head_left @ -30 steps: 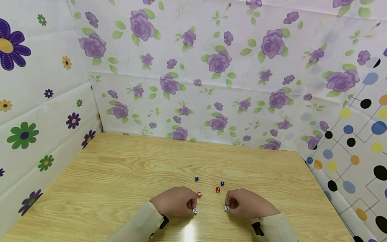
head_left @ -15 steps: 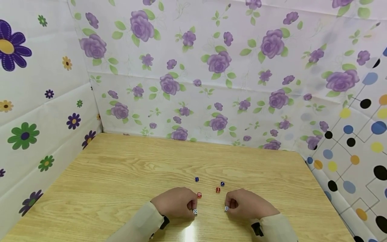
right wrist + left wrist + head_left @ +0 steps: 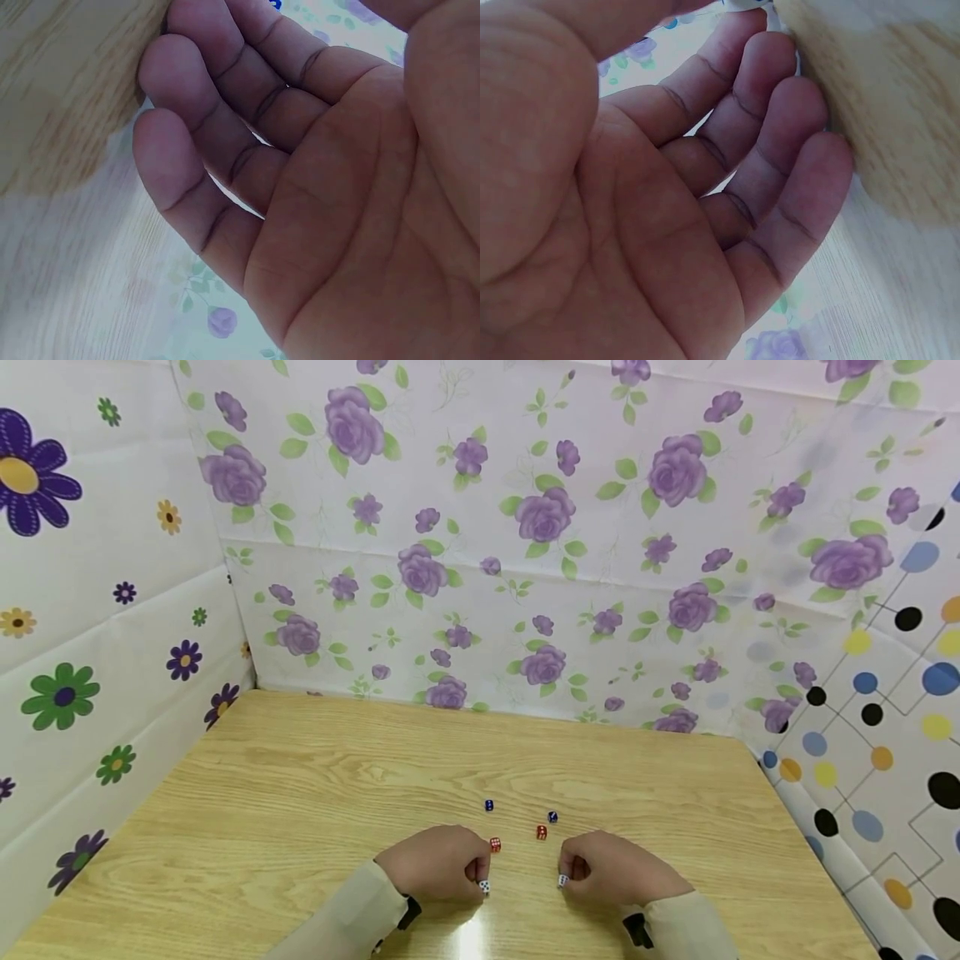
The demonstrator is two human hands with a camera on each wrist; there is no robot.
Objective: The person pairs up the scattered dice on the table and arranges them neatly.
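Observation:
Low over the wooden table, my left hand (image 3: 441, 862) pinches a white die (image 3: 484, 887) with dark pips between thumb and fingertips. The edge of this white die (image 3: 742, 4) peeks in at the top of the left wrist view, above curled fingers. Across from it, my right hand (image 3: 618, 867) pinches a second white die (image 3: 563, 881). Right beside the left hand's knuckles lies a red die (image 3: 495, 844). Another red die (image 3: 542, 832) is just beyond the right hand. Farther back are a blue die (image 3: 489, 805) on the left and another blue die (image 3: 552, 817) on the right.
The wood-grain table (image 3: 337, 777) stretches out around the dice. A purple-rose sheet (image 3: 480, 635) hangs along its back edge. Flowered cloth (image 3: 135, 635) stands at the left, and dotted cloth (image 3: 885, 777) at the right.
Both hands keep nearly the same place and grip. The white die in my right fingers has turned slightly and sits a touch lower in view. The red and blue dice lie still.

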